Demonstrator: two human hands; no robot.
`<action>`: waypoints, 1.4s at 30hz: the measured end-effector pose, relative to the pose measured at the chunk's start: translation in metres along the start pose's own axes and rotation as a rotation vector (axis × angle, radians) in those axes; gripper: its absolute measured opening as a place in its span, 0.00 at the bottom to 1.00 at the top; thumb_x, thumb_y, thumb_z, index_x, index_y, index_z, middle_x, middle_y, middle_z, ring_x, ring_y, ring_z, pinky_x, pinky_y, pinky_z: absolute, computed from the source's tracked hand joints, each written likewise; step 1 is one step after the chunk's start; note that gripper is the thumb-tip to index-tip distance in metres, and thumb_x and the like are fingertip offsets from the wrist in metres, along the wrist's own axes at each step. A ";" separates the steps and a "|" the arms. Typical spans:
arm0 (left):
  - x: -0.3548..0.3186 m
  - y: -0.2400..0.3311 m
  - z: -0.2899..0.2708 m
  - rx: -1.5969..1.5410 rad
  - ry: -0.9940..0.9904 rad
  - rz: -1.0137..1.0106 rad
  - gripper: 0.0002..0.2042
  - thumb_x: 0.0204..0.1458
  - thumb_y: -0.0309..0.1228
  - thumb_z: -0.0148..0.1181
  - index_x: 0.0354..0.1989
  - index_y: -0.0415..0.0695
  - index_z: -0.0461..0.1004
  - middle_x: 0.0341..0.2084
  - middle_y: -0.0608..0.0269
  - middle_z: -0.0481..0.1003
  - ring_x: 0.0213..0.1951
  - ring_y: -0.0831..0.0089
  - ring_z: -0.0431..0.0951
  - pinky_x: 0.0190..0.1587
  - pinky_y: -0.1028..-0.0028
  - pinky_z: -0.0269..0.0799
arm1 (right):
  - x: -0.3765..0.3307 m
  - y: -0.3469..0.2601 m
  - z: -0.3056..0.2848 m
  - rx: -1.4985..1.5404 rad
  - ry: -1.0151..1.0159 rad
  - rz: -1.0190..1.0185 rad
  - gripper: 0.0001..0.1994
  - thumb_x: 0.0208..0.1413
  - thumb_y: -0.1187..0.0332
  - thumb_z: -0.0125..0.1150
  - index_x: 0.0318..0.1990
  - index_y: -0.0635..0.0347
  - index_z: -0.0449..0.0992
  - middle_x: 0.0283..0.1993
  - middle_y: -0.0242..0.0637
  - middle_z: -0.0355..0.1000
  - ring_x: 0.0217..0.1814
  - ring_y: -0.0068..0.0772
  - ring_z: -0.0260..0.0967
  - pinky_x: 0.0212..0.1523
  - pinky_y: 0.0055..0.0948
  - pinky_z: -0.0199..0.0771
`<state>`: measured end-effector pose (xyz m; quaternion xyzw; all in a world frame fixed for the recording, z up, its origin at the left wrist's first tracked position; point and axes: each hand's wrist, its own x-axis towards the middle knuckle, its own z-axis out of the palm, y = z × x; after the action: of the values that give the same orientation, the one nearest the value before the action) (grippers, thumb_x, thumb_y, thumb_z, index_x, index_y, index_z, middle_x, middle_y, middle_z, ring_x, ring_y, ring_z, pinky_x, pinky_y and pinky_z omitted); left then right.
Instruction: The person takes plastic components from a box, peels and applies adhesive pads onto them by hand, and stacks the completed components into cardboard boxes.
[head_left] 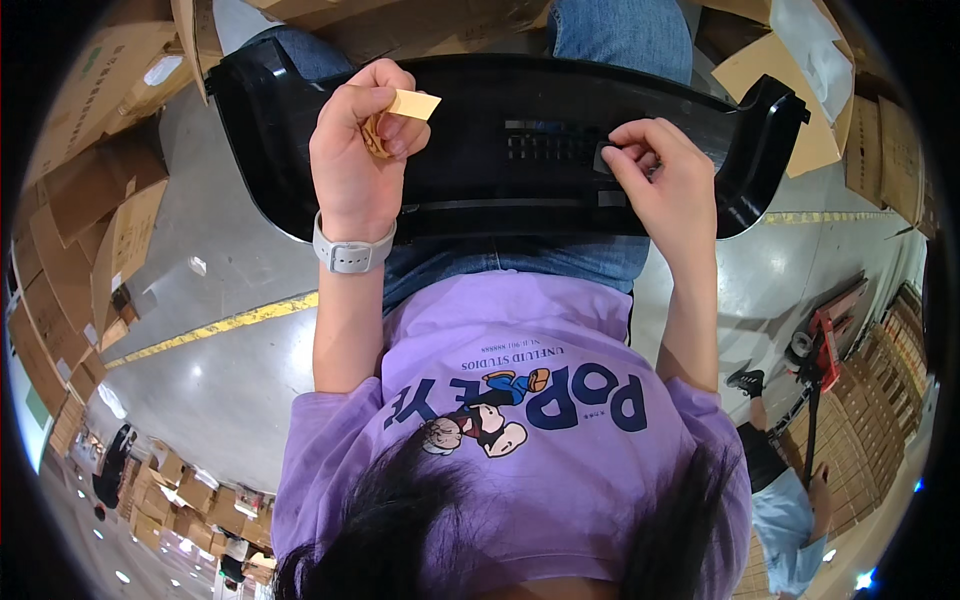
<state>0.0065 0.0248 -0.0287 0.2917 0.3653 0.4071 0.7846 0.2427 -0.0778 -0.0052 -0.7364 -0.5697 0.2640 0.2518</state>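
A long, glossy black plastic panel [465, 160] with upturned ends lies across my thighs, and a small grid of slots [545, 147] shows near its middle. My left hand [355, 140], a grey watch band on its wrist, is closed above the panel's left part. Between its fingers is a pale yellow paper strip [413, 104], with a crumpled tan bit in the palm. On the right of the slots, my right hand [668, 175] pinches a small dark grey pad [602, 158] at the panel's surface. Whether the pad is stuck down, I cannot tell.
Open cardboard boxes [790, 95] stand beyond the panel, and stacked cartons [85, 230] line the left. Yellow floor tape [225, 325] crosses the grey floor. At lower right a person [785, 520] is near a red pallet jack [825, 345] and a stack of brown cartons [850, 440].
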 end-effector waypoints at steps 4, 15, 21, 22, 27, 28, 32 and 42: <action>0.000 0.000 -0.001 -0.012 -0.025 -0.002 0.12 0.50 0.35 0.45 0.17 0.45 0.62 0.13 0.70 0.57 0.16 0.81 0.55 0.20 0.80 0.49 | 0.005 0.000 -0.005 0.017 -0.037 -0.017 0.03 0.48 0.74 0.62 0.31 0.63 0.76 0.26 0.33 0.70 0.25 0.24 0.67 0.29 0.20 0.68; 0.001 0.000 0.000 -0.001 -0.012 -0.003 0.11 0.50 0.34 0.46 0.18 0.45 0.62 0.13 0.71 0.57 0.16 0.82 0.55 0.20 0.80 0.48 | 0.009 0.005 -0.005 0.028 -0.037 -0.109 0.04 0.47 0.74 0.63 0.29 0.63 0.76 0.26 0.33 0.70 0.25 0.24 0.67 0.27 0.20 0.68; 0.001 -0.001 0.001 -0.005 -0.014 0.003 0.11 0.50 0.33 0.46 0.18 0.44 0.62 0.13 0.70 0.57 0.16 0.82 0.55 0.20 0.80 0.48 | 0.014 0.005 -0.004 -0.010 -0.015 -0.134 0.07 0.45 0.70 0.67 0.27 0.62 0.75 0.22 0.33 0.68 0.21 0.22 0.64 0.24 0.19 0.65; 0.001 -0.002 0.001 -0.008 -0.017 0.003 0.11 0.50 0.33 0.46 0.18 0.44 0.62 0.13 0.70 0.57 0.16 0.82 0.55 0.20 0.80 0.48 | 0.015 0.007 -0.003 -0.011 -0.014 -0.133 0.07 0.45 0.70 0.67 0.27 0.62 0.75 0.22 0.33 0.68 0.21 0.22 0.64 0.24 0.19 0.65; 0.001 -0.002 -0.001 0.003 -0.028 0.009 0.11 0.51 0.33 0.45 0.18 0.44 0.62 0.13 0.70 0.57 0.17 0.81 0.55 0.20 0.80 0.49 | 0.018 0.010 -0.002 0.033 -0.023 -0.001 0.12 0.42 0.65 0.71 0.26 0.62 0.74 0.19 0.33 0.68 0.19 0.22 0.63 0.22 0.19 0.63; 0.001 -0.002 -0.002 0.010 -0.034 0.013 0.11 0.51 0.34 0.45 0.18 0.44 0.63 0.13 0.70 0.57 0.17 0.81 0.56 0.20 0.80 0.49 | 0.019 0.011 -0.003 0.033 -0.023 -0.003 0.12 0.42 0.65 0.71 0.26 0.62 0.74 0.19 0.33 0.68 0.19 0.22 0.63 0.22 0.19 0.63; 0.001 -0.001 0.000 0.020 -0.028 0.051 0.11 0.51 0.34 0.45 0.18 0.45 0.63 0.14 0.69 0.58 0.17 0.80 0.56 0.21 0.79 0.50 | 0.021 0.014 -0.013 -0.007 -0.143 -0.074 0.12 0.41 0.66 0.71 0.28 0.61 0.73 0.20 0.32 0.66 0.21 0.22 0.62 0.24 0.18 0.64; -0.002 0.003 -0.005 -0.155 -0.154 0.025 0.10 0.47 0.33 0.48 0.18 0.44 0.63 0.19 0.67 0.62 0.21 0.80 0.58 0.22 0.78 0.52 | 0.010 0.011 -0.029 0.168 -0.140 -0.268 0.11 0.45 0.74 0.66 0.39 0.59 0.77 0.26 0.29 0.70 0.26 0.19 0.66 0.28 0.17 0.67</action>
<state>0.0006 0.0254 -0.0282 0.2651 0.2677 0.4204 0.8254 0.2720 -0.0727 0.0080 -0.6099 -0.6551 0.3253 0.3050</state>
